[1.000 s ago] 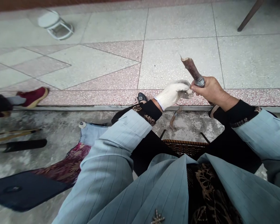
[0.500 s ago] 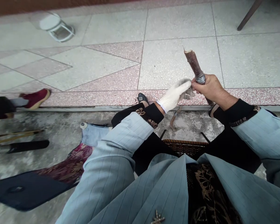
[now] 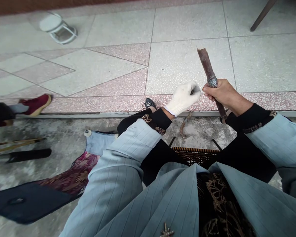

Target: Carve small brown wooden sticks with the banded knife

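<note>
My bare right hand (image 3: 219, 89) is wrapped round a brown wooden stick (image 3: 205, 62), which tilts with its cut upper end up and to the left. Just above my fingers, a coil of thin silvery wire (image 3: 212, 81) is wound round the stick. My left hand (image 3: 185, 96), in a white knit glove, is closed with thumb and fingertips pinched, close to the left of my right thumb. Whatever the gloved fingers hold is too small to make out. Below the hands, a curved brown piece (image 3: 184, 126) lies on the concrete.
The edge of a woven seat (image 3: 196, 152) shows between my legs. To the left lie folded cloths (image 3: 98, 141), a dark flat piece (image 3: 27, 200) and a black-handled tool (image 3: 29, 154). Another person's red shoe (image 3: 40, 104) rests at the tiled step. A white stool (image 3: 61, 29) stands farther back.
My gloved left hand has rolled over, its fingers curling into a tighter pinch, and moved slightly left from the right hand. The stick has turned a little more upright.
</note>
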The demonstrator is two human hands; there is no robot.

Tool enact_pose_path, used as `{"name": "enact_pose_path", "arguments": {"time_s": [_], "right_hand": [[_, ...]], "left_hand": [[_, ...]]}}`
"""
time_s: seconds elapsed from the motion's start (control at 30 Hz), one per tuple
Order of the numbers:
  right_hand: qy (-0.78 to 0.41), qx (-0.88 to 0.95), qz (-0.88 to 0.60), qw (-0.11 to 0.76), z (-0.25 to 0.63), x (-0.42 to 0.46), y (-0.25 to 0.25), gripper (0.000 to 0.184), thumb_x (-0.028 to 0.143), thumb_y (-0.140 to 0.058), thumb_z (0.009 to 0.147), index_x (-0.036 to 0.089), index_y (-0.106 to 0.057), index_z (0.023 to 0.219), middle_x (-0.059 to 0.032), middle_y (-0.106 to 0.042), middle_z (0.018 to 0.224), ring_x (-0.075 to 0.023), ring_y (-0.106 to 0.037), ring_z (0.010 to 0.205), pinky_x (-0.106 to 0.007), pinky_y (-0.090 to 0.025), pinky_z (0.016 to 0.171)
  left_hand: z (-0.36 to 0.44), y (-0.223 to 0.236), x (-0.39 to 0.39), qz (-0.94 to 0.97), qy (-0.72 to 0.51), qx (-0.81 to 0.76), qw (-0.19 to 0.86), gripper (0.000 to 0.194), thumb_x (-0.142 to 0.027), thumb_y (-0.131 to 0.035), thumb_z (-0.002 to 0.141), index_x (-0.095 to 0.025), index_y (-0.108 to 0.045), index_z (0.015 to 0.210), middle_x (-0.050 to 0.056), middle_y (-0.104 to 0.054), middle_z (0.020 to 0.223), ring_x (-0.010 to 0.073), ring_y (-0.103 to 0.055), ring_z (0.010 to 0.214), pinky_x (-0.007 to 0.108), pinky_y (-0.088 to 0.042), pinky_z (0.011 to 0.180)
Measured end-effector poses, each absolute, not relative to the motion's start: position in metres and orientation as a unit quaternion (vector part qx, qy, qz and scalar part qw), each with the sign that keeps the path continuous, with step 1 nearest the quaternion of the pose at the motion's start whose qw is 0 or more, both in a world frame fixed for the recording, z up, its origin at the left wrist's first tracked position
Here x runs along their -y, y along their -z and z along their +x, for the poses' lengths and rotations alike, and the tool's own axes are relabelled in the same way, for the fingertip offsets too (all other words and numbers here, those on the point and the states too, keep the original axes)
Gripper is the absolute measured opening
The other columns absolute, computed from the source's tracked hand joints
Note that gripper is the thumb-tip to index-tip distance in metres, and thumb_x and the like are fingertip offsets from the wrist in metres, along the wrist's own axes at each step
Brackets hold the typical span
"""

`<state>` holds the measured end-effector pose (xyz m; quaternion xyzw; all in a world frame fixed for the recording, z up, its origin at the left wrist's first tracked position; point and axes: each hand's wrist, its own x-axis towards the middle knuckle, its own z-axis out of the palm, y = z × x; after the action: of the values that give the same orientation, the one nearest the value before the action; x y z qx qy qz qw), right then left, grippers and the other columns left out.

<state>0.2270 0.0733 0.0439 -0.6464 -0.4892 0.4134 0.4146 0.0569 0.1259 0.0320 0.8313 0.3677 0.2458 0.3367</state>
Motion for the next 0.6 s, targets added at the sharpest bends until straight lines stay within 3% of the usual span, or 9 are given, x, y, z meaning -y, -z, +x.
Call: {"name": "enact_pose_path", "arguments": {"time_s": [0.13, 0.3, 0.37, 0.5, 0.6], "right_hand": [[-0.429, 0.454, -0.652, 0.429, 0.228, -0.075, -0.041, 0.016, 0.019, -0.073, 0.078, 0.019, -0.059, 0.069, -0.0002, -0.056, 0.060, -0.0092, -0.046, 0.047, -0.025, -0.036, 0.040], [-0.489, 0.427, -0.624, 0.436, 0.240, -0.075, -0.044, 0.020, 0.028, -0.079, 0.078, 0.018, -0.061, 0.074, -0.0016, -0.058, 0.065, -0.0085, -0.044, 0.048, -0.025, -0.034, 0.040], [-0.513, 0.421, -0.615, 0.426, 0.248, -0.074, -0.049, 0.022, 0.031, -0.080, 0.079, 0.018, -0.063, 0.082, -0.0002, -0.056, 0.064, -0.0085, -0.041, 0.047, -0.025, -0.032, 0.040], [-0.562, 0.401, -0.591, 0.418, 0.265, -0.074, -0.064, 0.033, 0.049, -0.075, 0.085, 0.020, -0.064, 0.097, 0.0035, -0.047, 0.060, -0.0109, -0.039, 0.047, -0.028, -0.034, 0.042], [-0.586, 0.363, -0.562, 0.457, 0.275, -0.077, -0.072, 0.036, 0.058, -0.059, 0.094, 0.022, -0.062, 0.099, 0.0026, -0.046, 0.063, -0.0119, -0.040, 0.049, -0.028, -0.037, 0.045]], "left_hand": [[0.055, -0.031, -0.129, 0.853, -0.221, -0.368, 0.296, 0.009, -0.019, -0.053, 0.087, -0.017, -0.062, 0.084, 0.003, -0.063, 0.077, 0.0151, -0.058, 0.074, 0.031, -0.044, 0.074], [0.050, -0.028, -0.133, 0.741, -0.196, -0.330, 0.550, 0.009, -0.026, -0.055, 0.091, -0.017, -0.059, 0.093, 0.000, -0.060, 0.072, 0.0087, -0.054, 0.061, 0.025, -0.047, 0.064], [0.047, -0.027, -0.135, 0.710, -0.194, -0.342, 0.584, 0.012, -0.030, -0.057, 0.091, -0.018, -0.058, 0.095, -0.002, -0.057, 0.070, 0.0067, -0.047, 0.054, 0.023, -0.043, 0.057], [0.043, -0.026, -0.141, 0.734, -0.193, -0.359, 0.543, 0.018, -0.036, -0.061, 0.088, -0.018, -0.062, 0.089, -0.003, -0.054, 0.070, 0.0075, -0.041, 0.056, 0.024, -0.036, 0.055], [0.040, -0.027, -0.142, 0.770, -0.189, -0.359, 0.493, 0.023, -0.037, -0.059, 0.088, -0.016, -0.067, 0.089, -0.002, -0.057, 0.070, 0.0104, -0.046, 0.064, 0.026, -0.037, 0.062]]}}
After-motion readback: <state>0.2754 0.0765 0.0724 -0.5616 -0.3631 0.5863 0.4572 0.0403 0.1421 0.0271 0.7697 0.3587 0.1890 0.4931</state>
